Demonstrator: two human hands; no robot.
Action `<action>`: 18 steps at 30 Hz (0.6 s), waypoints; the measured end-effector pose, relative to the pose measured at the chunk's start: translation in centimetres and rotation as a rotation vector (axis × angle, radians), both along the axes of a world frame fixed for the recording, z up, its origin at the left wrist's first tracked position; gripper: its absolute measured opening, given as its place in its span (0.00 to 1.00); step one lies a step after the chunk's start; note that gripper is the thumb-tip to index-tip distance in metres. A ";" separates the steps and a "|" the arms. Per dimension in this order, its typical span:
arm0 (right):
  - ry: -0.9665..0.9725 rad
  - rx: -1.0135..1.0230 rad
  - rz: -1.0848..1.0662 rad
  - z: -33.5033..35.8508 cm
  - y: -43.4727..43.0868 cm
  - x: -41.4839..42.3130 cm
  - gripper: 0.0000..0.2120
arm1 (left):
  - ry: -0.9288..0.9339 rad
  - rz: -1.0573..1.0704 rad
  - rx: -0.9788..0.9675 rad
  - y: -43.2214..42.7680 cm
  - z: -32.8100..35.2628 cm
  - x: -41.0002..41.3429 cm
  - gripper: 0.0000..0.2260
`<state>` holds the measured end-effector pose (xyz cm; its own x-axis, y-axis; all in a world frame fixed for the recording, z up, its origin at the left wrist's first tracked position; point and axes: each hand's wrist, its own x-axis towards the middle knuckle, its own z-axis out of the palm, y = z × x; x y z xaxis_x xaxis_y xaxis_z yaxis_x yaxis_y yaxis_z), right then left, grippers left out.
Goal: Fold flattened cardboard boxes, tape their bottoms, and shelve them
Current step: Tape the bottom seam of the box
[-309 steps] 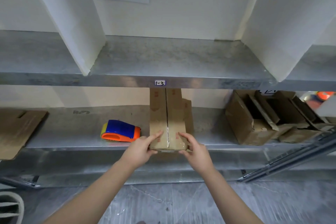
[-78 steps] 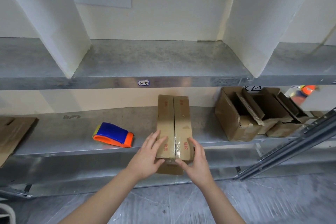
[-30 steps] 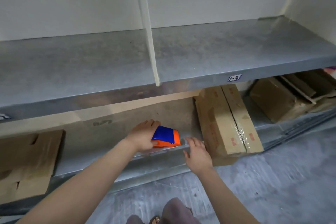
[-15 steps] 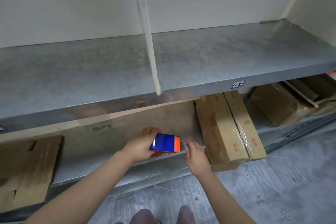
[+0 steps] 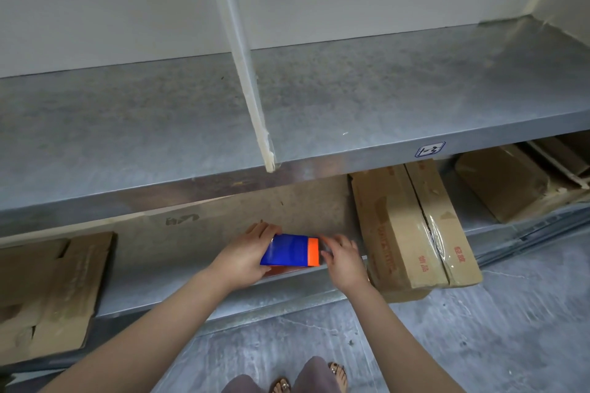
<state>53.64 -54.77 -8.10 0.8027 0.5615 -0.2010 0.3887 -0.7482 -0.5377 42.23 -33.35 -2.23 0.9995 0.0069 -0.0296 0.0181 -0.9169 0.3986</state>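
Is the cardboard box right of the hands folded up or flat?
Folded up: the cardboard box shows top and side faces, flaps closed, clear tape over the seam.

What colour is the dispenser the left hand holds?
The dispenser is blue with an orange end, shown best in the head view.

Single head-worn wide view, close above the left grip [image 5: 247,254] and right grip [image 5: 346,261], facing forward and down; upper shelf [image 5: 383,99] beyond them.
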 end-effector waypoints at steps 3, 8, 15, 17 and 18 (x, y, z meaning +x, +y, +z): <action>0.025 -0.036 0.053 0.0 0.1 0.6 0.21 | 0.005 0.010 -0.018 0.2 0.0 -0.3 0.24; 0.027 -0.082 0.088 0.3 0.9 1.3 0.18 | -0.026 -0.007 -0.030 0.3 0.1 -0.6 0.24; 0.018 -0.121 0.103 0.9 2.1 2.5 0.12 | -0.009 0.027 -0.116 1.0 1.0 -1.3 0.25; 0.009 -0.043 0.099 1.1 2.9 2.1 0.10 | 0.017 0.070 -0.144 2.2 1.7 -1.9 0.26; 0.002 -0.005 0.101 1.4 3.3 1.7 0.10 | 0.033 0.091 -0.150 2.8 2.2 -2.3 0.26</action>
